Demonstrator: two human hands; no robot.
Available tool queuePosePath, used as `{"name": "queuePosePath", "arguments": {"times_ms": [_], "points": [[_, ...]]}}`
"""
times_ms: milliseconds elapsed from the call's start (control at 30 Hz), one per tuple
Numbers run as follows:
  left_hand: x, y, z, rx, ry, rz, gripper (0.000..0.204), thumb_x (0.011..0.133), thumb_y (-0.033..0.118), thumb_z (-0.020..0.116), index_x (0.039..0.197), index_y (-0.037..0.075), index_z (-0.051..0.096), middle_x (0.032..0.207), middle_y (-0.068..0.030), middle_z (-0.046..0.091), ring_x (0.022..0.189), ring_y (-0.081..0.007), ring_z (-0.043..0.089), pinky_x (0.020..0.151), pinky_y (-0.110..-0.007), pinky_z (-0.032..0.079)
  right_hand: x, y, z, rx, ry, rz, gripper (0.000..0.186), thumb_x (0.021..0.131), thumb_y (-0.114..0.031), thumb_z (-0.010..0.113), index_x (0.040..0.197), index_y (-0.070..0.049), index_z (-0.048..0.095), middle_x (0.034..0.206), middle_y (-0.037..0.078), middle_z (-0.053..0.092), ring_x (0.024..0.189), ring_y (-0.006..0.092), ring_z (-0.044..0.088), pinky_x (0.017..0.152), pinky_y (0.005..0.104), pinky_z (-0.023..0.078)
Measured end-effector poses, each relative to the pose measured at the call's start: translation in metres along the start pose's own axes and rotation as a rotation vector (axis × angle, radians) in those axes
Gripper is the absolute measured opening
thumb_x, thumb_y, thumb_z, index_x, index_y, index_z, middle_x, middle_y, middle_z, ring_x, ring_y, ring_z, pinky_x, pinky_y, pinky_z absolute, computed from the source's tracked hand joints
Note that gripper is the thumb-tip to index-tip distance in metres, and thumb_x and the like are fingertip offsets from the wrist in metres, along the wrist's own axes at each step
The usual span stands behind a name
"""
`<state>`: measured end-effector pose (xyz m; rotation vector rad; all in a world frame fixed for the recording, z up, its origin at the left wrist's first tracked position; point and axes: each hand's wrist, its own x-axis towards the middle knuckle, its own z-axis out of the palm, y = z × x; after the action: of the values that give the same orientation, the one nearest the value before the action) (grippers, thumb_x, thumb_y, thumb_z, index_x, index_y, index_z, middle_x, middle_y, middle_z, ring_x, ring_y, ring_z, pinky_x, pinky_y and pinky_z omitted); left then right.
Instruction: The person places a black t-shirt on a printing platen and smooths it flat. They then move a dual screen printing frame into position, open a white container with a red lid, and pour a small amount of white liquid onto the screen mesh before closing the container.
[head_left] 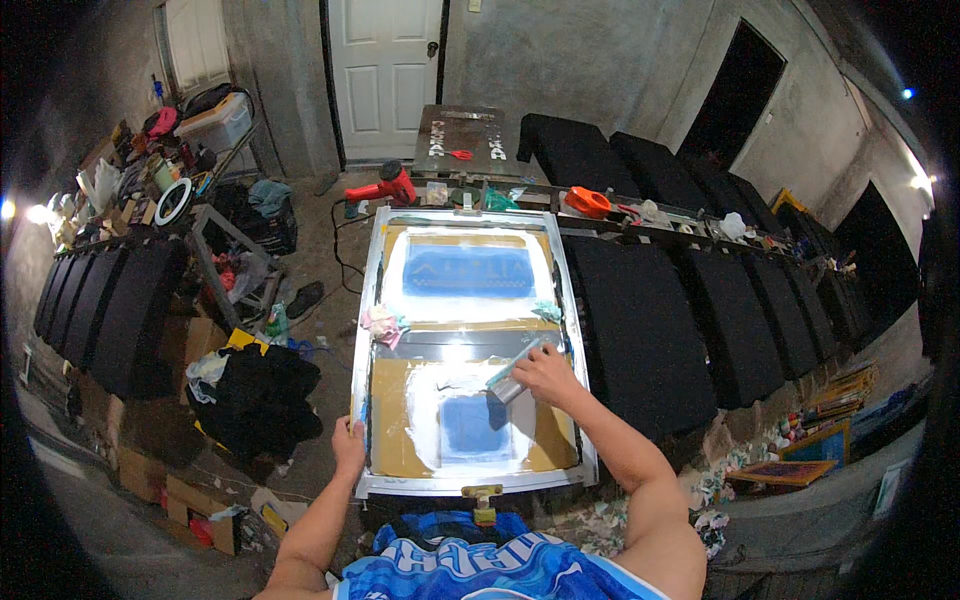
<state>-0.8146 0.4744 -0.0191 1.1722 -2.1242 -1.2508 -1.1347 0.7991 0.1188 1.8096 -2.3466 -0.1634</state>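
Observation:
A screen printing frame [430, 487] with silvery bars lies in front of me. Its mesh carries two blue stencil areas, a larger upper one [468, 285] and a smaller lower one [475, 430], each ringed with white ink and brown tape. My right hand [545, 375] is closed around a squeegee [508, 385], tilted over the mesh at the upper right of the lower stencil. My left hand [348, 447] grips the frame's left bar near its lower corner, fingers partly hidden. A crumpled pinkish rag [382, 326] and a small teal wad [546, 311] rest on the frame.
Black cloth-covered boards [640, 330] line the right side. A red heat gun [385, 187] and an orange tape dispenser [587, 202] sit beyond the frame. A metal clamp [483, 505] is at its near edge. Black cloth [260, 400] is heaped at left.

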Motion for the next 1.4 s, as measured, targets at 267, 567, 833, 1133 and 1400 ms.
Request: {"name": "queuePosePath", "arguments": {"times_ms": [267, 567, 833, 1133, 1400], "points": [[-0.001, -0.007, 0.006, 0.067, 0.018, -0.011, 0.032, 0.098, 0.021, 0.062, 0.119, -0.002, 0.059, 0.106, -0.0241, 0.07, 0.098, -0.038, 0.069, 0.087, -0.045, 0.052, -0.034, -0.022, 0.004, 0.046, 0.008, 0.241, 0.021, 0.081, -0.01, 0.065, 0.101, -0.014, 0.065, 0.1, 0.003, 0.069, 0.096, 0.0272, 0.063, 0.085, 0.0487, 0.046], [-0.002, -0.013, 0.009, 0.03, 0.007, -0.028, 0.034, 0.098, 0.025, 0.062, 0.12, 0.0, 0.059, 0.106, -0.0229, 0.071, 0.098, -0.0364, 0.07, 0.087, -0.044, 0.052, -0.04, -0.082, -0.043, 0.158, 0.083, 0.238, 0.02, 0.081, -0.012, 0.064, 0.101, -0.01, 0.063, 0.095, 0.006, 0.068, 0.091, 0.0289, 0.064, 0.074, 0.0477, 0.049], [-0.007, -0.005, -0.001, -0.021, -0.018, -0.04, 0.034, 0.096, 0.024, 0.064, 0.12, -0.001, 0.06, 0.101, -0.0188, 0.072, 0.093, -0.0273, 0.069, 0.085, -0.04, 0.052, -0.062, -0.183, -0.048, 0.3, -0.085, 0.166, 0.031, 0.072, -0.015, 0.072, 0.101, -0.01, 0.062, 0.095, 0.006, 0.067, 0.086, 0.0285, 0.063, 0.07, 0.0461, 0.049], [-0.002, -0.008, -0.008, -0.089, -0.04, -0.04, 0.034, 0.097, 0.023, 0.064, 0.12, -0.002, 0.06, 0.102, -0.0179, 0.07, 0.093, -0.0251, 0.067, 0.085, -0.038, 0.052, -0.072, -0.226, -0.02, 0.25, 0.004, 0.171, 0.053, 0.064, -0.015, 0.081, 0.113, -0.01, 0.06, 0.103, 0.006, 0.063, 0.091, 0.0281, 0.06, 0.073, 0.045, 0.048], [-0.008, -0.007, -0.009, -0.054, -0.048, -0.085, 0.033, 0.099, 0.023, 0.063, 0.12, -0.002, 0.06, 0.1, -0.0167, 0.07, 0.091, -0.0242, 0.067, 0.084, -0.038, 0.052, -0.087, -0.226, -0.021, 0.36, -0.128, 0.12, 0.058, 0.064, -0.019, 0.081, 0.118, -0.009, 0.06, 0.108, 0.011, 0.061, 0.098, 0.0315, 0.06, 0.078, 0.0478, 0.049]]}}
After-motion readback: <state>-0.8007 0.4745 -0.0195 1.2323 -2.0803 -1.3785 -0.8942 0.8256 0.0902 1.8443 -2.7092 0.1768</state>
